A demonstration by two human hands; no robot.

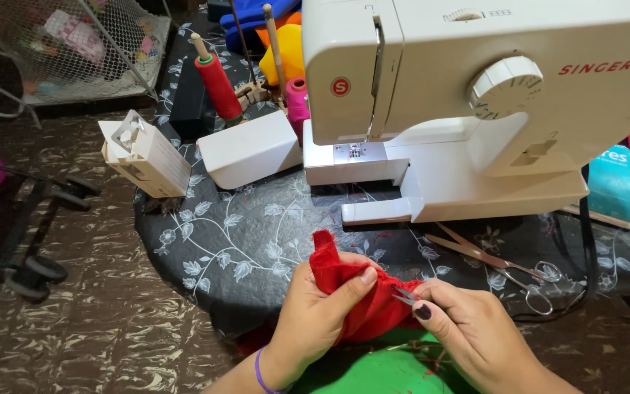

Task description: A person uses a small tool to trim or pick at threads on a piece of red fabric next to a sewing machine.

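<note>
Head view: the left hand pinches a crumpled red fabric piece, fingers closed on it, above the floral black-clothed surface; the right hand grips small metal thread snips touching it, before a white sewing machine.

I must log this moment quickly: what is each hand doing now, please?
Left hand: closed grip on the bunched red fabric.
Right hand: closed grip on small metal thread snips, tips touching the fabric.
</note>
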